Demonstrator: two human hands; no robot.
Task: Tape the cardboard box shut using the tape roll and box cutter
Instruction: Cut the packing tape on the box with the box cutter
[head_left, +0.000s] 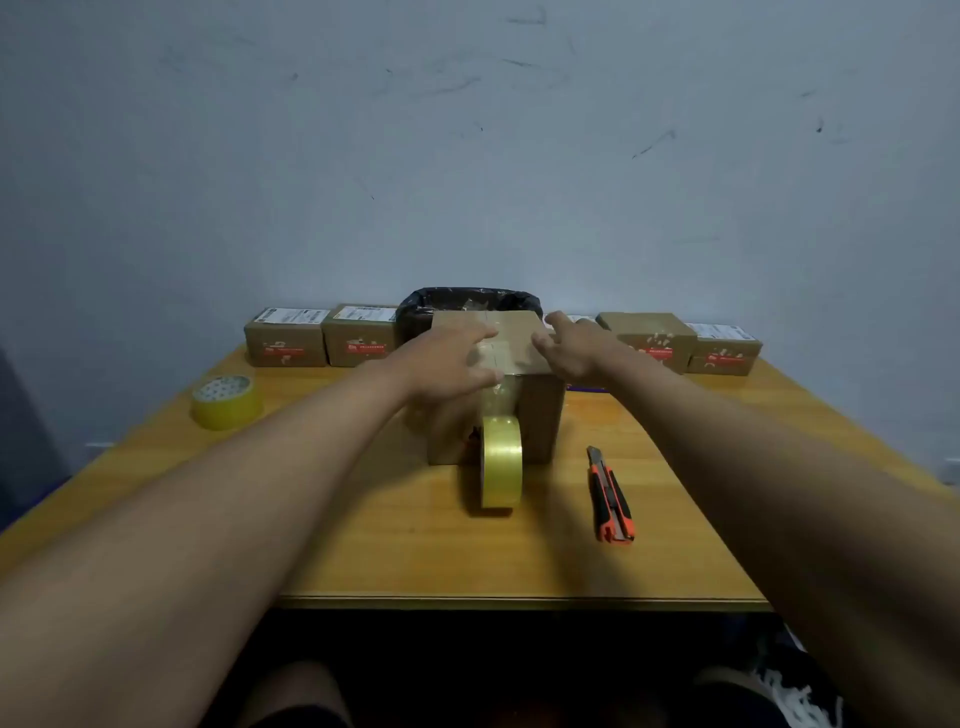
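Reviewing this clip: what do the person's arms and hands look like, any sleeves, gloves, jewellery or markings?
Both arms are bare from the frame's lower edge up to the hands, with no sleeves in view. The left hand and right hand wear no gloves. No watch, bracelet, ring or marking shows on either wrist or on the fingers, though the image is slightly soft.

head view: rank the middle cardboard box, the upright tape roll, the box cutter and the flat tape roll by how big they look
1. cardboard box
2. upright tape roll
3. box cutter and flat tape roll: alike, and the flat roll lies farther off, so unranked.

left hand (447, 358), right hand (571, 348) flat on cardboard box (511, 332) | tape roll (500, 462) hanging | box cutter (610, 493) on table (363, 545)
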